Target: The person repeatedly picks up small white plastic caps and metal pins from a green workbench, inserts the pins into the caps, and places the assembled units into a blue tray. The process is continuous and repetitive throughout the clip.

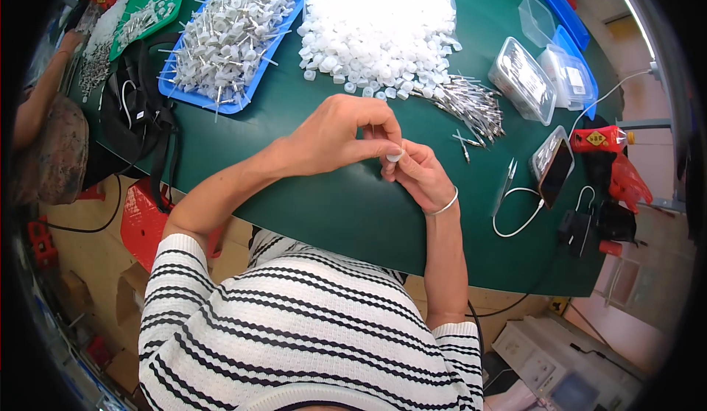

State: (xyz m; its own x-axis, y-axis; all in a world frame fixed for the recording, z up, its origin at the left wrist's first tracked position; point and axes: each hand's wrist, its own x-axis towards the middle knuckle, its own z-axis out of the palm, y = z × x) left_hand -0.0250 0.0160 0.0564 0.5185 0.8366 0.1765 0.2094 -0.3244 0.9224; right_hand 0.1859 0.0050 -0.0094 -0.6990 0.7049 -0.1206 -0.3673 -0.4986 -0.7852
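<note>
My left hand [342, 137] and my right hand [426, 181] meet over the near part of the green table. Between their fingertips is a small white plastic cap [395, 157]. My right thumb and fingers pinch it from the right, while my left thumb and forefinger close on it from above. Whether a metal pin sits in it is hidden by the fingers. Beyond my hands lie a big heap of loose white caps [375, 35] and a bundle of thin metal pins [471, 105]. A few pins [462, 146] lie apart, closer to my right hand.
A blue tray [165, 79] heaped with caps fitted on pins stands at the far left, beside a black bag [140, 109]. On the right are clear plastic boxes [523, 79], tweezers [509, 175], a phone [556, 174] with a white cable, and a red bottle [598, 139]. Another person's arm [44, 90] works far left.
</note>
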